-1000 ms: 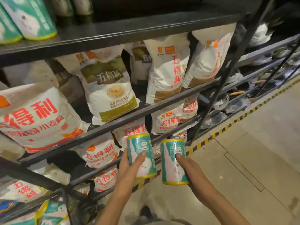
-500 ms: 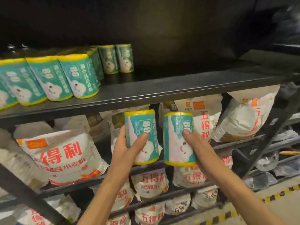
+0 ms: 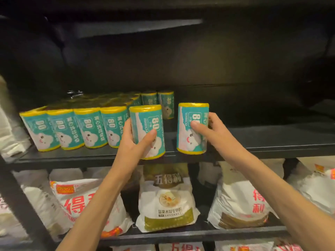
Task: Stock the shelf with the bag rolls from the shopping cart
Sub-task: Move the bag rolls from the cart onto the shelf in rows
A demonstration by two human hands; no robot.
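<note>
My left hand [image 3: 133,144] grips a teal bag roll with yellow ends [image 3: 145,124], held upright at the front edge of the dark shelf [image 3: 262,140]. My right hand [image 3: 210,131] grips a second teal roll [image 3: 188,129], upright, its bottom at the shelf's front edge. Just left of them, several matching rolls [image 3: 72,129] stand in rows on the shelf, and two more [image 3: 156,99] stand further back. The shopping cart is out of view.
The shelf surface to the right of my right hand is bare and dark. White flour bags with red lettering [image 3: 79,201] and one with a green band [image 3: 166,200] fill the shelf below. A dark upright post [image 3: 20,201] runs at lower left.
Both hands have lifted their rolls from below the flour shelf up to the upper shelf's front edge, and my view has tilted upward with them.
</note>
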